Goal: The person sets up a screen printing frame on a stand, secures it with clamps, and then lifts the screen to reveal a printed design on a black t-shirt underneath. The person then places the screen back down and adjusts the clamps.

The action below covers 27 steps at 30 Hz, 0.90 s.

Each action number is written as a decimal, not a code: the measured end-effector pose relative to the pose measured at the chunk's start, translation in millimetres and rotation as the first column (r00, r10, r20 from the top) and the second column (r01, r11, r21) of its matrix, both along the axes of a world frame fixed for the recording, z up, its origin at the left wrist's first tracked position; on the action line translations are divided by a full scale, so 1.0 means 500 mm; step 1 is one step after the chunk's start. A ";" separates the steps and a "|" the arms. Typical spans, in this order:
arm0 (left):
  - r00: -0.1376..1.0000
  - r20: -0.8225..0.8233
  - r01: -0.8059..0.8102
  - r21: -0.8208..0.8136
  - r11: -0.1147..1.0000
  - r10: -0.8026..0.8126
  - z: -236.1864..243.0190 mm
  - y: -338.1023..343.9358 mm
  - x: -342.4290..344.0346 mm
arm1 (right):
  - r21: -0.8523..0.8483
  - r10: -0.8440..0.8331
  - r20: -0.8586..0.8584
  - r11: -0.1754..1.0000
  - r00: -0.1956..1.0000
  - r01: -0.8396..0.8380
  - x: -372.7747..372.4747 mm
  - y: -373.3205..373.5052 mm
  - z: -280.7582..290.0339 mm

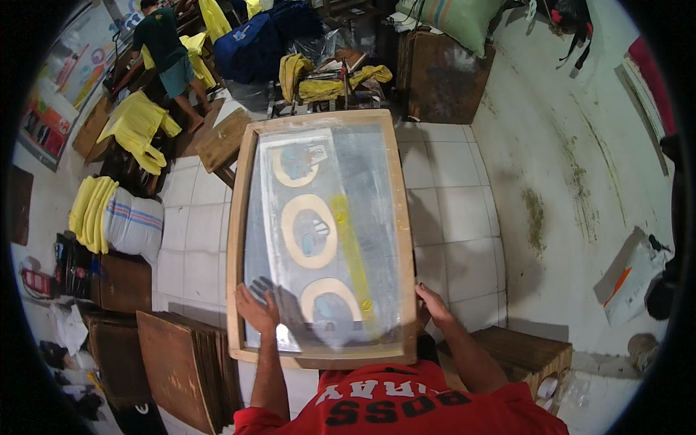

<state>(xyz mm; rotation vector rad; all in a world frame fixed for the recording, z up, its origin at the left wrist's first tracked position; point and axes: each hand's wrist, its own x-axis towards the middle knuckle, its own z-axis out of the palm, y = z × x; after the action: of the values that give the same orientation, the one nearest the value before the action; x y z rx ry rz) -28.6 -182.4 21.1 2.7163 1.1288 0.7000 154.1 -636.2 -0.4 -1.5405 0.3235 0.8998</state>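
A large screen-printing frame [397,217] with a wooden border and a grey mesh fills the middle, its near end by my red shirt. Three cream oval rings with small drawings run down the mesh, beside a yellow strip. My left hand [259,308] is over the frame's lower left, fingers apart near the left rail; its shadow falls on the mesh. At the lower right rail, my right hand [435,306] grips the frame from the side, some fingers hidden by the edge.
Stacked brown boards [181,355] stand at lower left; a wooden crate [518,355] is at lower right. Yellow cloths [141,130] and a white sack [133,221] lie left. A person [163,51] bends at the far left. A stained wall [558,181] runs along the right.
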 end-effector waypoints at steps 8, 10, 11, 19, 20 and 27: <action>0.973 -0.205 0.051 -0.266 0.963 -0.108 -0.037 -0.410 0.260 | -0.459 0.122 0.012 0.883 0.992 -0.103 0.108 -0.473 -0.100; 0.960 -0.262 0.003 -0.352 0.936 -0.101 -0.043 -0.439 0.282 | -0.546 0.025 -0.067 0.836 0.997 -0.058 0.146 -0.589 -0.101; 0.955 -0.284 -0.010 -0.317 0.948 -0.085 -0.045 -0.443 0.291 | -0.576 -0.056 -0.111 0.817 0.992 -0.019 0.161 -0.641 -0.091; 0.923 -0.383 -0.058 -0.250 0.967 -0.044 -0.043 -0.461 0.307 | -0.396 -0.033 -0.121 0.918 0.992 -0.018 0.333 -0.664 -0.063; 0.921 -0.389 -0.067 -0.235 0.970 -0.031 -0.039 -0.464 0.312 | -0.368 0.055 -0.101 0.925 0.993 -0.088 0.356 -0.637 -0.066; 0.918 -0.397 -0.095 -0.157 0.983 0.025 -0.013 -0.481 0.329 | -0.285 0.586 0.120 0.794 0.801 -0.538 0.545 -0.479 -0.081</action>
<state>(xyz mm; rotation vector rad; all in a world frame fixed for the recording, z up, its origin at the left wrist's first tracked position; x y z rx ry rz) 135.8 -423.1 14.5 2.7483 1.2849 0.0451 426.6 -875.9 -40.9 -1.9868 -0.2112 1.1828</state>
